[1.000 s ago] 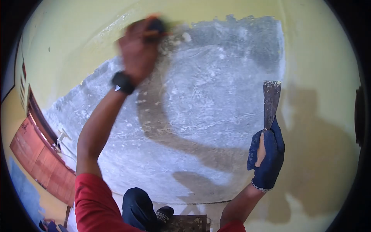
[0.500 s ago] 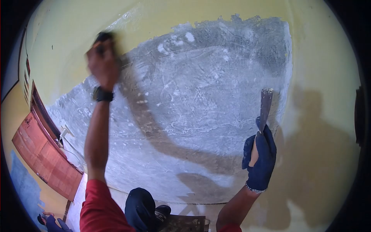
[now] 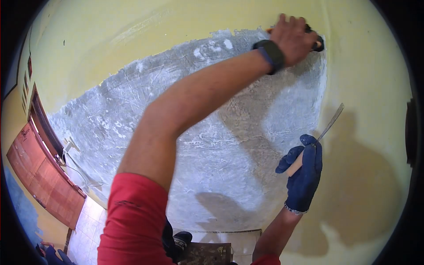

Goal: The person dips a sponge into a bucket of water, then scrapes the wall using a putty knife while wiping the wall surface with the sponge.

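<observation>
My left hand [image 3: 295,39], bare and with a dark watch on its wrist, reaches across to the upper right corner of the grey scraped patch [image 3: 198,119]. Its fingers are closed over a black tool with orange bits [image 3: 319,44], mostly hidden by the hand, so its kind is unclear. The tool appears to be against the wall. Lower down, my right hand [image 3: 304,172] wears a dark blue glove and grips a putty knife [image 3: 295,165] by its pale wooden handle. The knife's thin blade points up and to the right, seen nearly edge-on.
Yellow paint [image 3: 106,39] surrounds the grey patch. On the left are a reddish wooden door [image 3: 48,176] and a white socket with a cable [image 3: 70,145]. Below me is a dark worn board [image 3: 205,254]. Another person [image 3: 55,255] is at the lower left.
My left hand has swept from the patch's upper left edge to its upper right corner with the black tool. My right hand has turned the putty knife, tilting its blade rightward.
</observation>
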`<state>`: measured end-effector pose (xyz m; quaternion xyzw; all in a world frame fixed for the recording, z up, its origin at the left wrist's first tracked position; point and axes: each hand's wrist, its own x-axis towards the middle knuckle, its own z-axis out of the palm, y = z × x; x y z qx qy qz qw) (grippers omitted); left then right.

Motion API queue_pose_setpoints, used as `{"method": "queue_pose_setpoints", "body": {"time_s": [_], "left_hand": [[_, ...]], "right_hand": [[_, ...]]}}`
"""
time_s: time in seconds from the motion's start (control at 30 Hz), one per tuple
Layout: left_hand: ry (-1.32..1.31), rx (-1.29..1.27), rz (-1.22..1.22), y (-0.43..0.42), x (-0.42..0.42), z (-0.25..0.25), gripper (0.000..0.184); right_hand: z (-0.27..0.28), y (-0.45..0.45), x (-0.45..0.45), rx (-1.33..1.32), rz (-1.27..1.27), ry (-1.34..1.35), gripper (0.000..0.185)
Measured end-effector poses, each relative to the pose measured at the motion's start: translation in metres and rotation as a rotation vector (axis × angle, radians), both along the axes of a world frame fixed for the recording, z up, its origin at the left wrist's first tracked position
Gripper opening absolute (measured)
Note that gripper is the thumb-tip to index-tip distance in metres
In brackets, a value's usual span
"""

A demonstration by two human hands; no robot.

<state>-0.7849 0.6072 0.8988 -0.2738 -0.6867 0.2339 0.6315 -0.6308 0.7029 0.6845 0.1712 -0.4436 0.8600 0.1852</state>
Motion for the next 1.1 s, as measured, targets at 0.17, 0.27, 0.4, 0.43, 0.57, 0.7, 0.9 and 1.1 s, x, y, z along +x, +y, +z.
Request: {"method": "queue_pose_setpoints", "body": {"time_s": [0.17,0.27,0.4,0.43,0.57,0.7,0.9,1.1], "left_hand": [[0.084,0.059,-0.013,-0.136,0.077,-0.004,0.038],[0.208,0.171,0.178,-0.256,0.143,-0.022,0.036],[0.449,0.912,0.233,-0.413,0.209,-0.036,0.045],[0.48,1.006,0.325,-0.435,0.225,-0.032,0.049],[0.592,1.217,0.467,-0.431,0.231,-0.022,0.056],[0.491,0.988,0.298,-0.392,0.201,-0.013,0.047],[0.068,0.412,0.115,-0.176,0.116,0.017,0.038],[0.037,0.187,-0.096,0.007,-0.022,0.025,0.018]], "right_hand": [[-0.017,0.009,-0.016,-0.01,0.084,0.017,0.022],[-0.026,0.013,-0.02,0.035,0.137,0.032,0.022],[-0.033,0.007,-0.031,0.077,0.218,0.065,0.019],[-0.032,0.006,-0.034,0.076,0.219,0.059,0.019],[-0.035,-0.001,-0.05,0.188,0.131,-0.052,0.021],[-0.07,-0.008,-0.087,0.104,0.065,-0.087,0.023],[-0.032,-0.028,-0.058,-0.015,0.117,-0.115,0.032],[-0.022,-0.007,-0.043,0.015,-0.15,-0.092,0.034]]}}
